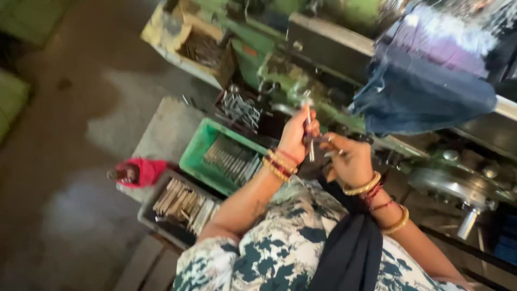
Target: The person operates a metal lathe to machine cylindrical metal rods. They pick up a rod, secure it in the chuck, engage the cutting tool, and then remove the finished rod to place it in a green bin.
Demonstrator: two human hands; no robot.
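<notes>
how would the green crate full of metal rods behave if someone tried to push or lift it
The green crate would probably be heavy for its size, since metal rods fill it in packed rows. Pushed, it would likely slide stiffly rather than tip, being low and wide. Tilted, the loose rods could roll and shift to one end.

rods in crate (200, 146), machine (301, 75) behind

A single head-worn camera looks steeply down and tilted from just above the person's own forearms, close to the green lathe (280, 81), with the floor (70, 161) left of the lathe and crates of metal parts below it
</notes>
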